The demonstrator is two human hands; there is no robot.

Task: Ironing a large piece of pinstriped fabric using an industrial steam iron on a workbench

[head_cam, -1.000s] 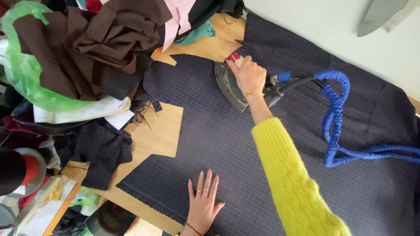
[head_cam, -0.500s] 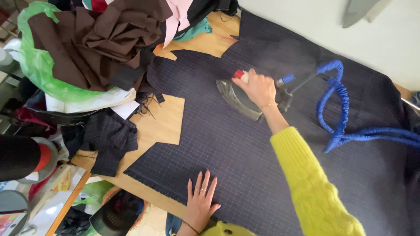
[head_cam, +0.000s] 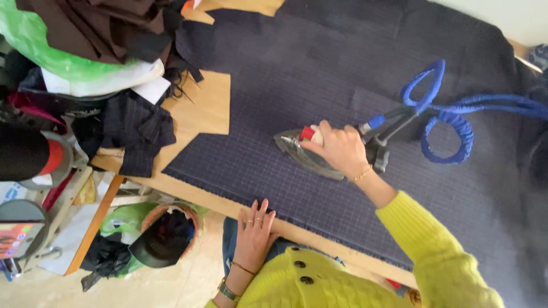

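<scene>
The right hand [head_cam: 341, 149] is wrapped around the handle of a steel iron [head_cam: 302, 153], gripping it firmly, with the soleplate flat on the dark navy checked cloth [head_cam: 319, 74] that covers most of the counter [head_cam: 202, 111]. The iron sits near the middle of the cloth, its pointed nose aimed toward the bare wooden patch of the counter, and a thin gold bracelet shows at the wrist just behind it. From the iron's rear a blue sheathed cord [head_cam: 451, 117] loops over the cloth and trails off toward the far edge. The left hand [head_cam: 254, 236] lies flat and loose at the near edge of the cloth, fingers spread, holding nothing, only pressing the fabric where it overhangs the wooden edge; rings and a bracelet show on it. Both arms are in a bright yellow knitted cardigan [head_cam: 342, 282] with dark buttons. At the other end of the counter sits a heap of brown fabric pieces [head_cam: 108, 23] over a green plastic bag [head_cam: 51, 57], with a crumpled dark scrap [head_cam: 134, 128] beside them. Down on the floor, below the counter's edge, stands a basket [head_cam: 171, 234] stuffed with dark cloth.
</scene>
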